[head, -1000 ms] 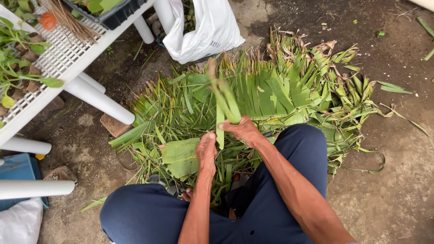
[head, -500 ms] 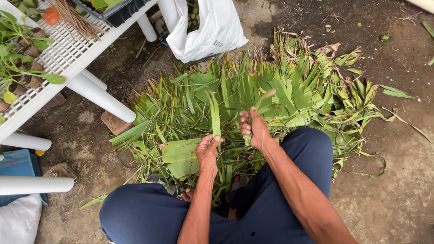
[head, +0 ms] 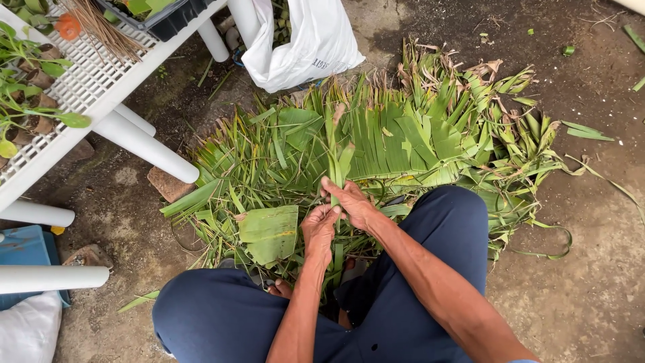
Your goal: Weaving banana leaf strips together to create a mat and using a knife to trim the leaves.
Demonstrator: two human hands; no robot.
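A wide pile of torn green banana leaves (head: 403,134) covers the ground in front of my knees, which are in dark blue trousers. My left hand (head: 320,227) and my right hand (head: 351,202) meet just above the near side of the pile. Both pinch the lower end of a narrow green leaf strip (head: 336,161) that stands up between them and points away from me. A broad, flat leaf piece (head: 270,232) lies just left of my left hand.
A white slatted rack (head: 74,87) on thick white tube legs stands at the left, with small potted plants on it. A white plastic bag (head: 302,47) sits at the far edge of the pile. Bare dirt and concrete lie to the right. A blue box (head: 23,259) is at far left.
My right hand has come down from the raised leaves to meet my left hand. The two now grip one narrow strip together, where before they held separate pieces.
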